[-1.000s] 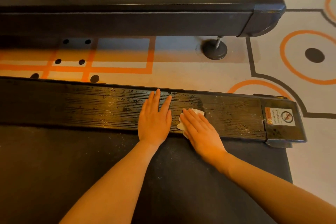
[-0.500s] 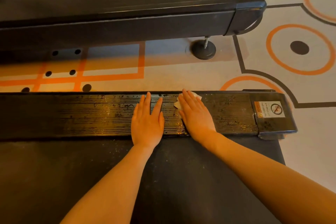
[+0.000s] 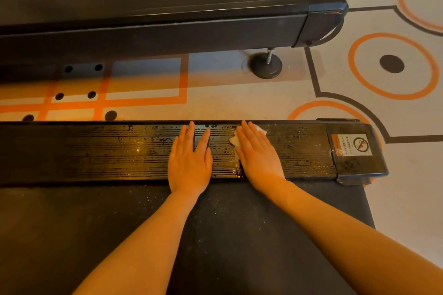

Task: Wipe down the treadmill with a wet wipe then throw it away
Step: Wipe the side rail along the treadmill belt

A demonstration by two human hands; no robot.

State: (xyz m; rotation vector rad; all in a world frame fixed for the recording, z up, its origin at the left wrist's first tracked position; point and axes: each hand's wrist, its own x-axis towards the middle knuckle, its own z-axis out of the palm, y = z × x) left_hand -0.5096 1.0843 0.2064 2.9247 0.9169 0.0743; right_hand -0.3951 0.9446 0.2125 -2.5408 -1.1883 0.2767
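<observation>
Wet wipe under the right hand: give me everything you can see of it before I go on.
The small white crumpled wet wipe lies flat on the black ribbed side rail of the treadmill, near its far edge. The right hand presses it down with straight fingers and covers most of it; only a corner by the fingertips and a bit by the thumb side show. The rail around it glistens wet. The left hand rests flat beside it, apart from the wipe.

Pale floor (image 3: 239, 105) – orange rings, squares, black dots – warm light
</observation>
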